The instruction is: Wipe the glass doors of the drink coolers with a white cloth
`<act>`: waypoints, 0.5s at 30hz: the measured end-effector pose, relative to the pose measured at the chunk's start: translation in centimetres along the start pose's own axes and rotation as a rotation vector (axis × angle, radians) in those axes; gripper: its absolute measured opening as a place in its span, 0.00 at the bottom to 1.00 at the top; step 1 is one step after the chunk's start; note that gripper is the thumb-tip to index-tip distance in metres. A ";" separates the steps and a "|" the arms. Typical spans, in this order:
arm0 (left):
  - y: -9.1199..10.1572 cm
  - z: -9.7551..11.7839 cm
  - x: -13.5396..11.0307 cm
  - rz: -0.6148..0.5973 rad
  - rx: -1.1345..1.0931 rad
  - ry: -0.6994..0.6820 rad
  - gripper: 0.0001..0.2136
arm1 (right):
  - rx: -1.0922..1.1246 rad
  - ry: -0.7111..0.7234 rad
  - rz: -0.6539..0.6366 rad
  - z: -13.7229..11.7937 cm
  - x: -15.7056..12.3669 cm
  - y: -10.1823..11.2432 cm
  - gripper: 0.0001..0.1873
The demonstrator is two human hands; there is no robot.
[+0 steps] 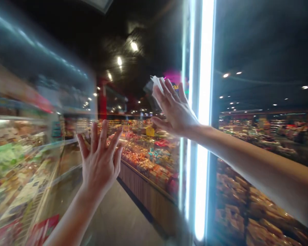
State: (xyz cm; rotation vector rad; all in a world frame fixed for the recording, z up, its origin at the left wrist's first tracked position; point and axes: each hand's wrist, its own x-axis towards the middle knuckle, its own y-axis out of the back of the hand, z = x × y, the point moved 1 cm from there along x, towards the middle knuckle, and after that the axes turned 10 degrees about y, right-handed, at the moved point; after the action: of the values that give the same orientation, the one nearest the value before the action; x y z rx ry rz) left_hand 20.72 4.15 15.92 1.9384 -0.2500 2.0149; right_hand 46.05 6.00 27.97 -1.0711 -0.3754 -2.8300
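Observation:
My right hand (173,106) is raised with its fingers stretched, pressing a crumpled white tissue (157,82) under the fingertips, seemingly against clear glass. Part of the tissue is hidden behind the fingers. A bright vertical light strip (204,177) stands close by, and my right forearm crosses in front of it. Lower and to the left, my left hand (100,157) is spread wide, palm away from me, holding nothing. Whether it touches the glass I cannot tell.
Blurred shelves of packaged goods (15,177) run along the left. A wood-panelled display counter (146,184) piled with goods stands in the middle, beside a strip of floor (118,215). More packaged goods (269,225) show at the lower right. Some of this looks like reflection.

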 end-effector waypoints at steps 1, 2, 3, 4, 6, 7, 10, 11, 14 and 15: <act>0.2 -0.6 0.0 0.004 -0.004 0.010 0.30 | -0.002 -0.017 0.010 -0.4 0.5 0.0 0.48; 0.5 -1.2 -0.1 0.009 -0.010 0.019 0.29 | 0.004 0.009 0.001 -1.5 0.9 -0.3 0.50; 0.7 -1.9 -0.2 0.012 -0.014 0.026 0.29 | 0.016 0.072 -0.017 -3.1 0.9 -0.6 0.51; 1.0 -2.5 -0.3 0.013 -0.013 0.033 0.28 | 0.032 0.159 -0.044 -4.9 0.9 -1.0 0.53; 1.6 -4.0 -0.6 0.013 0.010 0.047 0.28 | 0.064 0.321 -0.085 -7.7 0.9 -1.8 0.53; 1.9 -4.8 -0.7 0.012 0.032 0.055 0.28 | 0.072 0.360 -0.084 -8.3 1.2 -2.1 0.53; 2.8 -7.4 -1.4 0.002 0.104 0.077 0.28 | 0.058 0.286 -0.010 -6.2 4.2 -2.2 0.50; 3.1 -8.3 -1.7 0.003 0.121 0.082 0.29 | 0.049 0.206 0.021 -4.9 5.6 -2.1 0.49; 3.9 -11.0 -2.6 0.014 0.147 0.102 0.31 | 0.031 0.021 0.081 -3.5 8.9 -2.0 0.50; 4.2 -11.8 -2.9 0.019 0.150 0.113 0.32 | 0.032 0.032 0.086 -4.5 9.3 -2.2 0.51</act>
State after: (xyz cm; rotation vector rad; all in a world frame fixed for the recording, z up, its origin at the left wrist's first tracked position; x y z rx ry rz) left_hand 8.26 4.08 12.79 1.9055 -0.0929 2.2039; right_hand 35.85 7.00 30.39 -1.0100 -0.3616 -2.7527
